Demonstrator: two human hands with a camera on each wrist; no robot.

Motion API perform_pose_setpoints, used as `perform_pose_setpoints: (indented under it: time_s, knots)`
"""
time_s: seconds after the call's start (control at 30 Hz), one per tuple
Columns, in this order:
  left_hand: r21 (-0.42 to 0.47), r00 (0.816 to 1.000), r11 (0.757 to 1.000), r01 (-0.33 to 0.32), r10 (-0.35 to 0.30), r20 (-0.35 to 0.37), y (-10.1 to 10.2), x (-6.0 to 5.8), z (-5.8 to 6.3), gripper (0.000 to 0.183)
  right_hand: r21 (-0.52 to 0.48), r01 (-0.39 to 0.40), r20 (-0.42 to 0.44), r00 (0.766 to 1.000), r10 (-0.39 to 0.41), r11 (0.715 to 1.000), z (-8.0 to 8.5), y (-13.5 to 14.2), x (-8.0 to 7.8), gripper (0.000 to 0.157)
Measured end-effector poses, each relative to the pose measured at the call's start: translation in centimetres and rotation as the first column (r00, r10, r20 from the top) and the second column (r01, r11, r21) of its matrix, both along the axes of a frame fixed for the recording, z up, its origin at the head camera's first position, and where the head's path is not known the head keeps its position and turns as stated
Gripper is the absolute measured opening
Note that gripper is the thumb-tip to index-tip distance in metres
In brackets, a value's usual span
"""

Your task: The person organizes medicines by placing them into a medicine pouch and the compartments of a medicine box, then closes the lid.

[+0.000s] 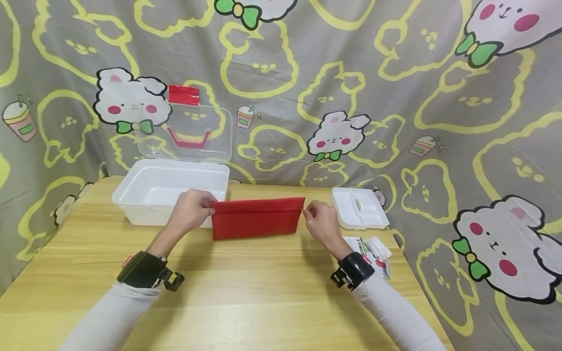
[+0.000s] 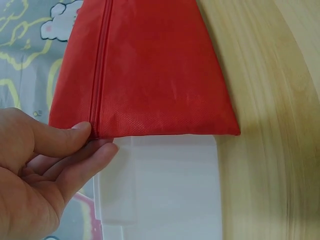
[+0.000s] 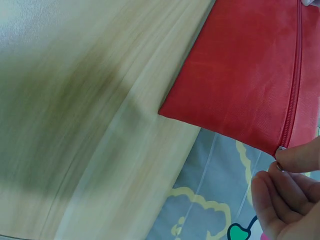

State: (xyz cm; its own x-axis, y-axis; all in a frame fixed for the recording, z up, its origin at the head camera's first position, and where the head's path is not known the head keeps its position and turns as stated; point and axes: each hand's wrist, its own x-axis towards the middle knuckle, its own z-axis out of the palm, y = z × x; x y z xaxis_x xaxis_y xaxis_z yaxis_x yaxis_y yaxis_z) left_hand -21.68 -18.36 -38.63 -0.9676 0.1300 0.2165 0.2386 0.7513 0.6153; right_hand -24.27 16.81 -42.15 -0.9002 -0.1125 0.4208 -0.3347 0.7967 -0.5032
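A flat red zippered pouch [image 1: 256,222] is held upright between both hands, close over the wooden table. My left hand [image 1: 193,207] pinches its left end at the zipper line, thumb on the near face, as the left wrist view shows on the pouch [image 2: 150,75]. At the other end my right hand [image 1: 322,222] pinches the small metal zipper pull [image 3: 280,166] between thumb and forefinger. The zipper [image 3: 292,90] runs closed along the part that shows, with the slider at the right end.
Behind the left hand stands a white plastic box [image 1: 131,195], its clear lid [image 1: 219,131] with red latch raised. A white divided tray [image 1: 347,214] sits at the back right. Small packets [image 1: 377,248] lie in front of it. A patterned curtain [image 1: 281,112] hangs behind the table [image 1: 254,302].
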Motion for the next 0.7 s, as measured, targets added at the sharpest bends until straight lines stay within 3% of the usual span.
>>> perform_pose_setpoints:
  time_s: [0.07, 0.33, 0.47, 0.7]
  knots:
    - [0.005, 1.000, 1.000, -0.001, 0.001, 0.003, 0.0, 0.1, -0.1, 0.012, -0.011, 0.001, 0.027, 1.000, 0.000, 1.000, 0.0, -0.1, 0.1, 0.006]
    - [0.025, 0.999, 0.999, -0.042, 0.042, -0.015, 0.5, 0.8, -0.7, 0.012, -0.049, 0.002, 0.141, 0.990, 0.004, 0.999, -0.3, -0.9, 0.4, 0.037]
    - [0.042, 0.996, 0.996, -0.080, 0.081, -0.024, 0.8, 1.1, -1.2, 0.011, -0.083, 0.013, 0.194, 0.981, 0.004, 0.996, -0.5, -1.2, 0.4, 0.035]
    - [0.091, 0.993, 0.989, -0.114, 0.110, 0.048, 0.9, 1.7, -2.4, 0.013, -0.131, 0.027, 0.224, 0.975, 0.004, 0.991, -1.3, -1.4, 0.3, 0.019]
